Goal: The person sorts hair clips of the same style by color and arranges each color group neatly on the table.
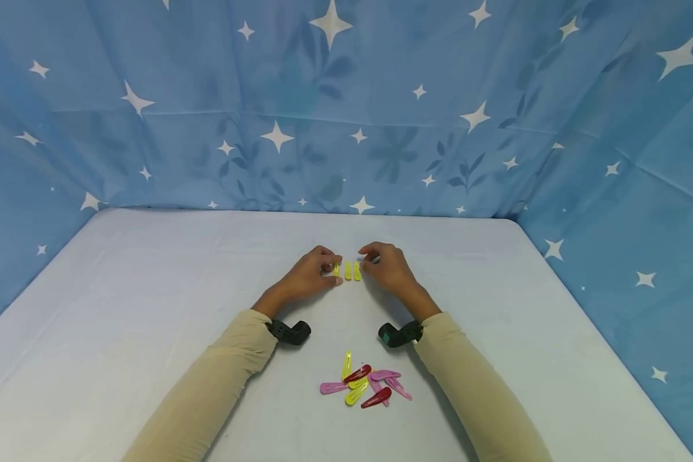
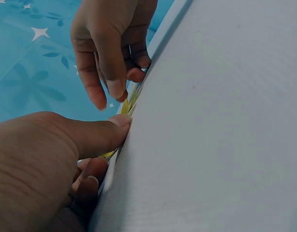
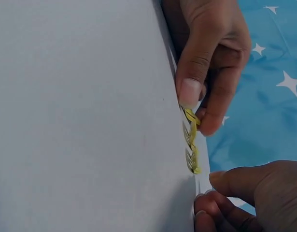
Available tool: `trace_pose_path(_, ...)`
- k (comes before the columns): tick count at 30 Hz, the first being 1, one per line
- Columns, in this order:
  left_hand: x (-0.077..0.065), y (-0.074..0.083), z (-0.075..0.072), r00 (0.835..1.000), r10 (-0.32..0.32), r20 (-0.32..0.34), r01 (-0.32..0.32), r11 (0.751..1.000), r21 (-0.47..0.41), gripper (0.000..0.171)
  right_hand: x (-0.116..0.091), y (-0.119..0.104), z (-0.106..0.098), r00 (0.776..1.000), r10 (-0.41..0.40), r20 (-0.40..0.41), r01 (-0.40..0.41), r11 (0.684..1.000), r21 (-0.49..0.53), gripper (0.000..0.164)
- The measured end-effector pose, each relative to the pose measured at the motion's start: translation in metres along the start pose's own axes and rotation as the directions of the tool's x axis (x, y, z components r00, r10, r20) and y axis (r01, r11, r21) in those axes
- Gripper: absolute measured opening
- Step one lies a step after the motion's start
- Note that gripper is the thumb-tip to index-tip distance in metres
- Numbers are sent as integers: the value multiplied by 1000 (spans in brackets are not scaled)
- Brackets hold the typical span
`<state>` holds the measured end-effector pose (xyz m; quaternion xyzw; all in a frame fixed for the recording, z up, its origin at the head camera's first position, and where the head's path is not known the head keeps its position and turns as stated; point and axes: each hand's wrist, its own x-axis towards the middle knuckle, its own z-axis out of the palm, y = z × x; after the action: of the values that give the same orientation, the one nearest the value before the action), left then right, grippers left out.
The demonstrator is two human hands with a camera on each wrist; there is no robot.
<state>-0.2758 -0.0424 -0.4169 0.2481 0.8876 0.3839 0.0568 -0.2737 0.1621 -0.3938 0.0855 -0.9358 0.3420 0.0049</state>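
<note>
Three small yellow snap hair clips stand side by side in a short row on the white table. My left hand (image 1: 314, 273) pinches the leftmost clip (image 1: 336, 269) between thumb and fingers; in the right wrist view its thumb partly covers that clip (image 3: 191, 116). The middle clip (image 1: 348, 271) and the right clip (image 1: 357, 271) lie parallel to it, a small gap between them. Just right of the row is my right hand (image 1: 388, 268), its fingers loosely bent and nothing between them. In the right wrist view its thumb (image 3: 235, 182) sits apart from the nearest clip.
Nearer the body, between the forearms, lies a loose pile of hair clips: yellow (image 1: 356, 393), pink (image 1: 333, 387) and dark red (image 1: 376, 398), some overlapping. A blue star-patterned curtain (image 1: 346, 160) hangs behind the white table (image 1: 150, 308) and along its right side.
</note>
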Motion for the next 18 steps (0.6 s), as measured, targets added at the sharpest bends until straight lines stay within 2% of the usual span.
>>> trace_pose_path(6, 3, 0, 1, 1000, -19, -2, 19, 1000, -4, 52, -9, 4, -9, 1000, -10, 10, 9, 1000, 15, 27)
trace_pose_path(12, 3, 1, 0, 1000, -6, 8, 6, 1000, -13, 52, -16, 3, -17, 1000, -18, 25, 18, 1000, 24, 26)
trace_pose_path(18, 2, 2, -1, 1000, -10, 6, 10, 1000, -13, 52, -25, 1, -20, 997, -77, 30, 76, 996, 37, 25)
